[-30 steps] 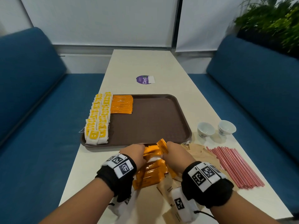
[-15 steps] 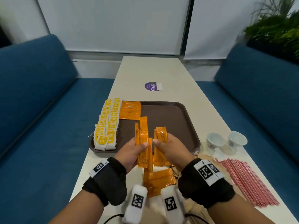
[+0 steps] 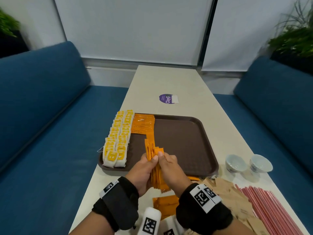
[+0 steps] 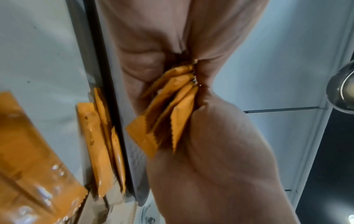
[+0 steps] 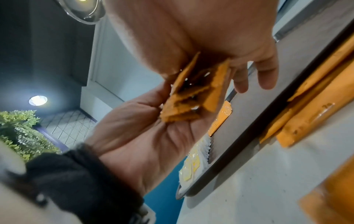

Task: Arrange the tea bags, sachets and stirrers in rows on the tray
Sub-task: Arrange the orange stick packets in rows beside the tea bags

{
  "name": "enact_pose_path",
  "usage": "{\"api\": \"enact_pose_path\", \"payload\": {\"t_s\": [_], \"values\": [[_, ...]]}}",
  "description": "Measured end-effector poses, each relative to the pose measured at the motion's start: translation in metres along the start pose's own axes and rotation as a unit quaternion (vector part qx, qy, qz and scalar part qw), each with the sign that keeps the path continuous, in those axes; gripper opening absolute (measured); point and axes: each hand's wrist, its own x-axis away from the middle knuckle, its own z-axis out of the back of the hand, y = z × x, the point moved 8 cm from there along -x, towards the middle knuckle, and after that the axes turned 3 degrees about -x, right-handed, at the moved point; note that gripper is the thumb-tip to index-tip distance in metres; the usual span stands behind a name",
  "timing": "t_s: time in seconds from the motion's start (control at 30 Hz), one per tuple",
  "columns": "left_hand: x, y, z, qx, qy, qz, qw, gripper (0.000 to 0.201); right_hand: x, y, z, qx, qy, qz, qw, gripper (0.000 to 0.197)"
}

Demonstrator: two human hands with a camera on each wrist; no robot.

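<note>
On the table [image 3: 194, 92], tray [image 3: 186, 143] part filled: tea bags done, orange row begun, rest waiting

Largest first: the tray carries two rows of tea bags [image 3: 116, 141] along its left edge and, just beside them at the far end, a short block of orange sachets laid flat [image 3: 143, 123]; the remainder of the tray surface is bare. Off the tray, near right: brown sachets [image 3: 228, 192] in a loose heap, red stirrers [image 3: 271, 209] beside them, spare orange sachets [image 3: 166, 203] under the wrists, all judged still to place. Left hand [image 3: 141, 170] and right hand [image 3: 171, 168] both clasp one upright bundle of orange sachets [image 3: 155, 164] above the tray's near edge, thumbs pressed on it; likely squaring it before laying
</note>
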Motion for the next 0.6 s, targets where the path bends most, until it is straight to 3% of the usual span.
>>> {"api": "enact_pose_path", "payload": {"t_s": [0.13, 0.3, 0.47, 0.6], "values": [[-0.004, 0.004, 0.008, 0.003, 0.007, -0.016, 1.0, 0.024, -0.013, 0.004, 0.003, 0.075, 0.005, 0.01, 0.997, 0.03], [-0.005, 0.009, 0.013, -0.036, 0.024, -0.047, 0.998, 0.017, -0.02, 0.002, 0.001, 0.094, -0.032, 0.013, 0.995, 0.038], [-0.008, 0.012, 0.023, -0.061, 0.062, -0.061, 0.994, 0.017, -0.017, -0.007, -0.006, 0.048, -0.081, 0.012, 0.995, 0.045], [-0.01, 0.015, 0.03, -0.047, 0.09, -0.07, 0.992, 0.021, -0.004, -0.009, -0.013, -0.007, -0.15, -0.051, 0.987, 0.04]]}}
